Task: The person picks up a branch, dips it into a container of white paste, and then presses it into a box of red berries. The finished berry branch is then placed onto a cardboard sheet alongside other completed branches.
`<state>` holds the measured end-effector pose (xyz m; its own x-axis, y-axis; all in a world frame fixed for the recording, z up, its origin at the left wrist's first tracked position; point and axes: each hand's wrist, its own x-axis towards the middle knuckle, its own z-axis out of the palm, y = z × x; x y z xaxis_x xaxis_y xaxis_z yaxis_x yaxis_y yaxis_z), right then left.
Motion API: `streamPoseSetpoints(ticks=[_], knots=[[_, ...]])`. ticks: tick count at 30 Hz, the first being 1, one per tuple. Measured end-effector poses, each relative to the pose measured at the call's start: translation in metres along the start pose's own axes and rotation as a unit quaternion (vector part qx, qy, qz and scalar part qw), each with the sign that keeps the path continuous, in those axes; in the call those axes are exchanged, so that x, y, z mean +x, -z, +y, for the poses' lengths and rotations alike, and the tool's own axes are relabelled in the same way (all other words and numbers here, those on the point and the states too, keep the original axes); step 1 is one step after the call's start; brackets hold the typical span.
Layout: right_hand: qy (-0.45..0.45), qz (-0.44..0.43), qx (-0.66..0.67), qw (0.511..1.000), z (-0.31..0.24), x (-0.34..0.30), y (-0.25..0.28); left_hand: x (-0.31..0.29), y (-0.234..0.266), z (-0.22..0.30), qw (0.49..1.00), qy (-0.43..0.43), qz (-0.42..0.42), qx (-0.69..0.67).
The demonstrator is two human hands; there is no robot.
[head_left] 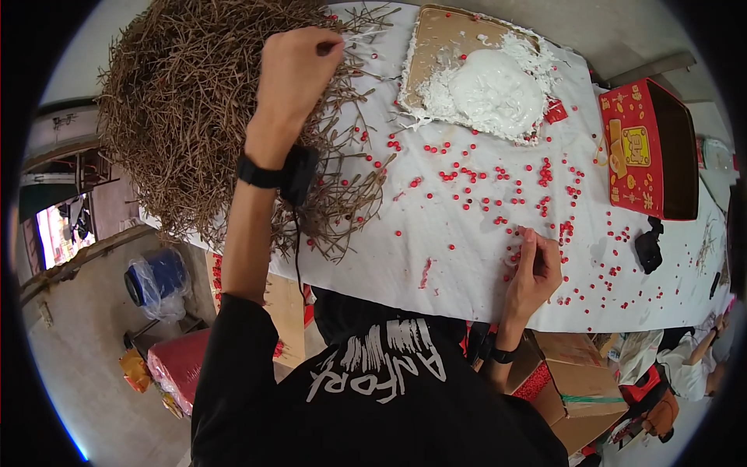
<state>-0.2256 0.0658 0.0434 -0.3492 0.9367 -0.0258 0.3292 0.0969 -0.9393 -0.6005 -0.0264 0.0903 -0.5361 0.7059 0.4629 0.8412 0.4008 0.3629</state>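
My left hand [294, 74] is closed over the right side of a large heap of thin brown twigs [179, 101]. A thin whitish strand shows just right of its fingers, but what the fingers hold is hidden. Low over the white-covered table [366, 265], my right hand [537, 271] has thumb and fingers pinched together among scattered small red beads [545, 173]. Whatever sits in that pinch is too small to make out. Beyond it, a brown tray [440, 47] carries a mound of thick white paste [498, 86], smeared over its rim.
A red box [632, 148] with a dark opening stands at the right, near a small black object [648, 247]. Below the table edge are a cardboard box [580, 373] and a blue drum [159, 282]. A black cable [298, 253] hangs from my left wrist.
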Motion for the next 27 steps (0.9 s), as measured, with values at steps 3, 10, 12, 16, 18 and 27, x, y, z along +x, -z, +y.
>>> streamPoseSetpoints(ticks=[3,10,12,16,18,27], knots=[[0.006,-0.004,-0.006,1.000,0.004,0.000,0.000,-0.011,0.024,0.020,0.997,0.068,0.001,-0.046],[0.014,0.001,0.010,1.000,0.002,0.000,0.000,-0.051,0.048,0.083,0.800,0.256,-0.073,-0.537],[0.006,0.004,0.013,1.000,0.000,-0.002,0.000,-0.064,0.049,0.101,0.747,0.274,-0.096,-0.599],[0.001,0.001,0.010,1.000,-0.002,-0.002,0.000,-0.082,0.055,0.129,0.693,0.293,-0.109,-0.649],[0.009,0.000,0.000,1.000,0.002,-0.001,0.000,-0.088,0.058,0.137,0.678,0.296,-0.112,-0.663],[0.001,-0.074,0.003,0.997,-0.047,-0.014,0.003,-0.113,0.048,0.158,0.640,0.274,-0.109,-0.710]])
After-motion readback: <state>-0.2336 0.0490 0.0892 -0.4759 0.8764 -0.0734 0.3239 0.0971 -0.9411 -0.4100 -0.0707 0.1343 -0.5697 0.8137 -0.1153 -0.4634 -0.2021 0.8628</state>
